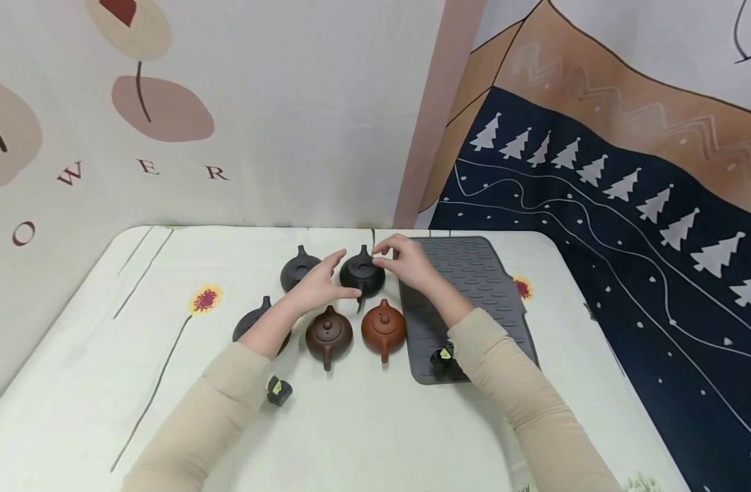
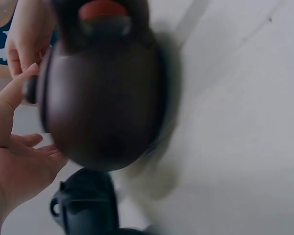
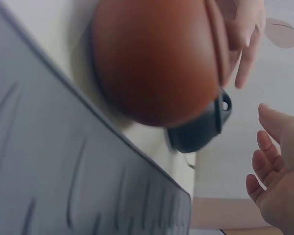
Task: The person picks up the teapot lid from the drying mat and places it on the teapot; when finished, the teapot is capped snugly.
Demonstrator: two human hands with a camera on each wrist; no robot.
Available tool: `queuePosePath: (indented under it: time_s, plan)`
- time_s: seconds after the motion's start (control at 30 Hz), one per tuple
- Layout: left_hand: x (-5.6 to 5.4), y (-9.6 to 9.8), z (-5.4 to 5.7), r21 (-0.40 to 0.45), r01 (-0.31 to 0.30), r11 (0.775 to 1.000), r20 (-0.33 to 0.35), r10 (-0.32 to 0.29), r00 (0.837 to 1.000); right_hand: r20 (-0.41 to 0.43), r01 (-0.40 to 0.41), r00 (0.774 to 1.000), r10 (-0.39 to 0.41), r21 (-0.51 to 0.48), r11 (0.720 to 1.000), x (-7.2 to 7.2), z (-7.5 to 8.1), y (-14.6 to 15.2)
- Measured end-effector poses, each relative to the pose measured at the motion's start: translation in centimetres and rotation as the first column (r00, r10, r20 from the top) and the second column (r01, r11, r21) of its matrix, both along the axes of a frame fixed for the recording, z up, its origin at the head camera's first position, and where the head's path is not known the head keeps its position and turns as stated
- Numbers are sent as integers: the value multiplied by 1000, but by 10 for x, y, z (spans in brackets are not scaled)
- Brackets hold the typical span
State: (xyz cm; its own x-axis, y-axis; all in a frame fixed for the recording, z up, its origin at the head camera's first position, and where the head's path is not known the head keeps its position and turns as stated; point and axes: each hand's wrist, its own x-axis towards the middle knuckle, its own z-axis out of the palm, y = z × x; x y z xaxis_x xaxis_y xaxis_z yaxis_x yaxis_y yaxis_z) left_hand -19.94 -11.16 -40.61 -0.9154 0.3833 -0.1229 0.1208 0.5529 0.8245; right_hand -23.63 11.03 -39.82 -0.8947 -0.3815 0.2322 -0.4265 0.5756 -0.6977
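A black teapot point(image 1: 361, 279) stands at the back between the two hands. To its left is my left hand point(image 1: 318, 285), thumb and fingers spread apart with nothing held; the left wrist view shows its palm. My right hand point(image 1: 408, 263) is on the teapot's other side, fingers loosely bent. Seen from the right wrist, that hand point(image 3: 284, 169) holds nothing, and a gap separates it from the black pot point(image 3: 196, 131). In front stand a dark brown teapot point(image 1: 329, 335), large in the left wrist view, and a reddish-brown teapot point(image 1: 384, 329), large in the right wrist view.
Another black teapot point(image 1: 296, 268) stands behind the left hand. A further dark teapot point(image 1: 251, 321) is partly covered by the left forearm. Under the right forearm lies a grey ribbed mat point(image 1: 473, 273). The white tablecloth point(image 1: 350, 424) has printed flowers; patterned fabric hangs behind.
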Motion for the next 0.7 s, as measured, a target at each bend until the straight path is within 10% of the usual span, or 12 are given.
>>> queuePosePath:
  time_s: [0.7]
  plan:
    - [29, -51, 43, -55, 42, 998, -190, -52, 981, -147, -3, 989, 1, -18, 1000, 42, 23, 84]
